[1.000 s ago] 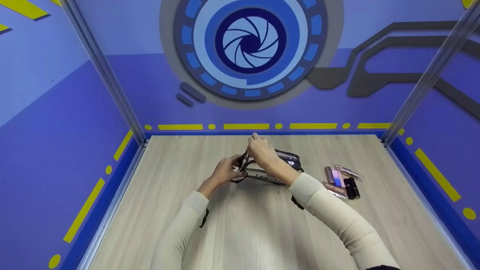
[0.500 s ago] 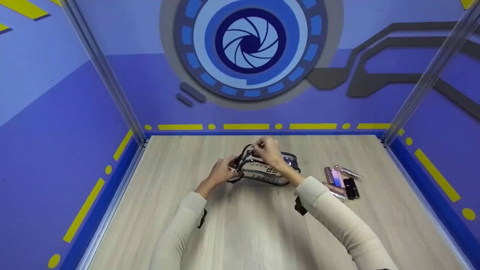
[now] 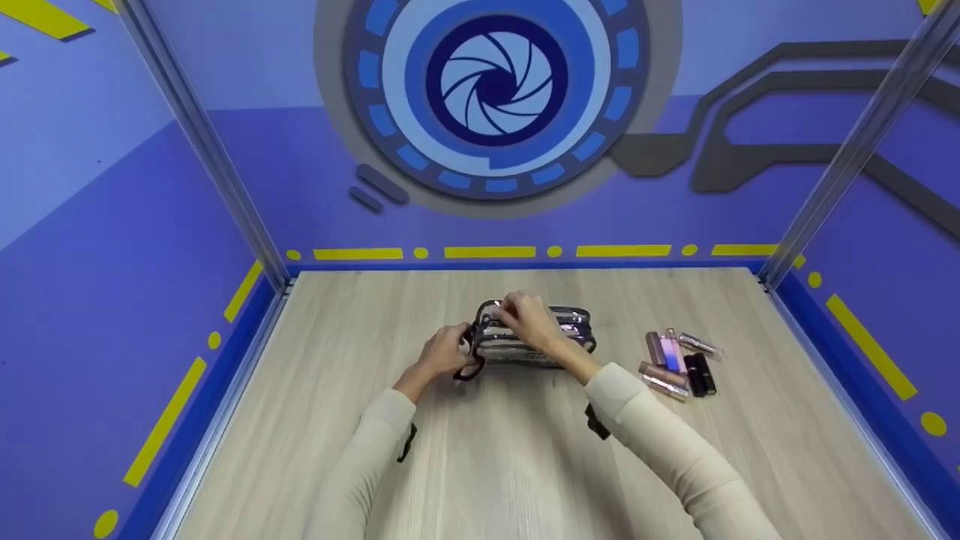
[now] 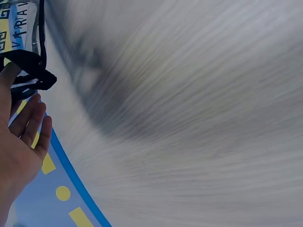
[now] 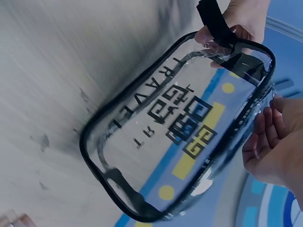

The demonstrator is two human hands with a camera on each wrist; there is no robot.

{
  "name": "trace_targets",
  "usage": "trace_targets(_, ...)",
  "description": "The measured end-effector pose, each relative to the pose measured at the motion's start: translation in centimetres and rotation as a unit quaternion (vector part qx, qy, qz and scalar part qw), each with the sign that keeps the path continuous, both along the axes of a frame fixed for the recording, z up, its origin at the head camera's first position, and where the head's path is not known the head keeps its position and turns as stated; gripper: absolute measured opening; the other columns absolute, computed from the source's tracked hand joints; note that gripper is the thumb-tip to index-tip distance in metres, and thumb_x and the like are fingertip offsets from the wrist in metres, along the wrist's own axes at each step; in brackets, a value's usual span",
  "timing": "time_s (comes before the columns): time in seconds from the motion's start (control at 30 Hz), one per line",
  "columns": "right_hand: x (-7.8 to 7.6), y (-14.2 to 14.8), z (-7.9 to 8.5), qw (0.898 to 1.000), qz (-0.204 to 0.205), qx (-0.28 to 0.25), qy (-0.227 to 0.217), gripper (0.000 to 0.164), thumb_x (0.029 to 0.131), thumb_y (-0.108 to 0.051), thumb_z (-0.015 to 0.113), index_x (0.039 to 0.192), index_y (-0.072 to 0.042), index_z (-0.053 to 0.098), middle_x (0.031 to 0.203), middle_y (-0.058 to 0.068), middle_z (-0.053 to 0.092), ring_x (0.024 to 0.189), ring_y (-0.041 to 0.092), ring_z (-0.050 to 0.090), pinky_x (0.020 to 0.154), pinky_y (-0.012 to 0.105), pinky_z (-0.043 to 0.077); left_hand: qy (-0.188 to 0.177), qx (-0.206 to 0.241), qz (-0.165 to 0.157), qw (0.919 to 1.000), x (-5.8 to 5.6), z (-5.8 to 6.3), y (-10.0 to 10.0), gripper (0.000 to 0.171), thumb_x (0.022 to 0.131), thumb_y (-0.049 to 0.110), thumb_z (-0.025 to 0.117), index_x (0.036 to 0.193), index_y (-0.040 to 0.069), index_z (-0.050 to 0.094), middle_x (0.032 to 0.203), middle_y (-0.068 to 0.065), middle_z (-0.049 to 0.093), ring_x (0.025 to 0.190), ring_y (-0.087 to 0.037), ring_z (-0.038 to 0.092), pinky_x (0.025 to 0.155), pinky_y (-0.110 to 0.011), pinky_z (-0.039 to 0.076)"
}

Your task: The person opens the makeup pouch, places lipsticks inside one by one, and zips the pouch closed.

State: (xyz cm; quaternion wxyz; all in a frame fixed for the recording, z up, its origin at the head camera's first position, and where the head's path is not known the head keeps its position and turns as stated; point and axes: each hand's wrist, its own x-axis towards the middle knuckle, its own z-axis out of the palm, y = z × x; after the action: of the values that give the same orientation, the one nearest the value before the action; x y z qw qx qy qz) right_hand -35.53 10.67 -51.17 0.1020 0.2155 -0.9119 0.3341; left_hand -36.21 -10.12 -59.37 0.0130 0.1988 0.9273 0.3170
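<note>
A clear plastic travel pouch [image 3: 510,353] with black trim and dark lettering stands at the middle of the table, its see-through front face [image 5: 156,123] filling the right wrist view. My left hand [image 3: 444,352] holds the pouch's left end, thumb and fingers at the black strap [image 5: 215,23]; in the left wrist view several fingers of this hand [image 4: 23,142] stick out loosely. My right hand [image 3: 531,322] is over the pouch's top edge, where the thumb and a curled finger pinch a small zipper pull [image 5: 273,91]. No contents show inside the pouch.
To the right of the pouch lies a loose cluster of cosmetic tubes: a pink-and-blue tube [image 3: 671,355], brown tubes [image 3: 662,373], black tubes [image 3: 695,376] and a clear-ended silver tube [image 3: 701,346]. A blue patterned wall [image 3: 375,225] borders the table's back edge.
My right hand has moved a little right, then down towards the pouch's top, and the raised left corner has lowered. The pouch has tipped so its top shows more. The left hand stays at its end.
</note>
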Motion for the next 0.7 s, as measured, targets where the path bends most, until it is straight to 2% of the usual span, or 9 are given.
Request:
trace_targets(0.13, -0.2, -0.6, -1.4, 1.000, 0.009, 0.009, 0.004, 0.020, 0.098, -0.014, 0.069, 0.081, -0.003, 0.066, 0.075, 0.008, 0.066, 0.064, 0.011, 0.050, 0.060, 0.027, 0.044, -0.022, -0.057, 0.007, 0.9981, 0.2, -0.3, -0.2, 0.065, 0.085, 0.020, 0.082, 0.142, 0.001, 0.057, 0.123, -0.020, 0.070, 0.115, -0.035, 0.066, 0.097, -0.051, 0.055)
trace_targets(0.23, -0.3, -1.0, -2.1, 1.000, 0.016, -0.007, 0.015, 0.019, 0.096, -0.009, 0.068, 0.079, -0.002, 0.064, 0.073, 0.010, 0.065, 0.064, 0.012, 0.049, 0.059, 0.026, 0.043, -0.022, -0.085, 0.005, 0.9961, 0.4, -0.3, -0.2, 0.067, 0.088, 0.022, 0.079, 0.146, -0.001, 0.054, 0.129, -0.021, 0.069, 0.118, -0.035, 0.066, 0.100, -0.051, 0.054)
trace_targets(0.4, -0.8, -1.1, -2.8, 0.999, 0.030, -0.030, 0.021, 0.017, 0.096, -0.006, 0.068, 0.080, 0.001, 0.065, 0.076, 0.012, 0.065, 0.067, 0.012, 0.048, 0.063, 0.025, 0.041, 0.021, -0.119, 0.009, 0.9927, 1.1, 0.3, 0.0, 0.060, 0.090, 0.025, 0.076, 0.141, -0.001, 0.059, 0.126, -0.020, 0.072, 0.112, -0.033, 0.071, 0.093, -0.050, 0.058)
trace_targets(0.5, -1.0, -1.0, -2.9, 0.999, 0.030, -0.029, 0.016, 0.017, 0.096, -0.006, 0.068, 0.080, 0.000, 0.064, 0.077, 0.011, 0.064, 0.068, 0.012, 0.048, 0.064, 0.025, 0.041, 0.044, -0.130, 0.007, 0.9905, 1.5, 1.1, 0.5, 0.045, 0.090, 0.023, 0.075, 0.130, 0.003, 0.067, 0.109, -0.015, 0.076, 0.096, -0.027, 0.073, 0.082, -0.049, 0.060)
trace_targets(0.53, -1.0, -0.9, -2.9, 0.999, 0.032, -0.028, 0.019, 0.017, 0.095, -0.006, 0.068, 0.080, 0.000, 0.064, 0.076, 0.011, 0.064, 0.068, 0.013, 0.048, 0.063, 0.025, 0.041, 0.045, -0.130, 0.005, 0.9905, 1.6, 1.3, 0.7, 0.036, 0.090, 0.022, 0.074, 0.122, 0.004, 0.070, 0.097, -0.010, 0.076, 0.086, -0.023, 0.070, 0.075, -0.046, 0.059)
trace_targets(0.63, -1.1, -0.9, -3.0, 0.999, 0.037, -0.018, 0.034, 0.015, 0.095, -0.005, 0.067, 0.081, 0.001, 0.063, 0.077, 0.013, 0.064, 0.069, 0.015, 0.050, 0.064, 0.027, 0.042, 0.030, -0.121, -0.005, 0.9922, 1.7, 1.8, 1.0, 0.012, 0.092, 0.019, 0.068, 0.092, 0.007, 0.064, 0.067, 0.004, 0.056, 0.063, -0.013, 0.052, 0.057, -0.034, 0.047)
trace_targets(0.7, -1.1, -1.1, -3.1, 0.998, 0.041, -0.012, 0.050, 0.013, 0.094, -0.003, 0.066, 0.082, 0.001, 0.063, 0.077, 0.013, 0.063, 0.070, 0.017, 0.052, 0.064, 0.029, 0.044, 0.012, -0.104, -0.006, 0.9945, 1.7, 1.9, 0.9, 0.015, 0.094, 0.019, 0.062, 0.084, 0.010, 0.057, 0.062, 0.008, 0.041, 0.058, -0.010, 0.039, 0.053, -0.029, 0.035)
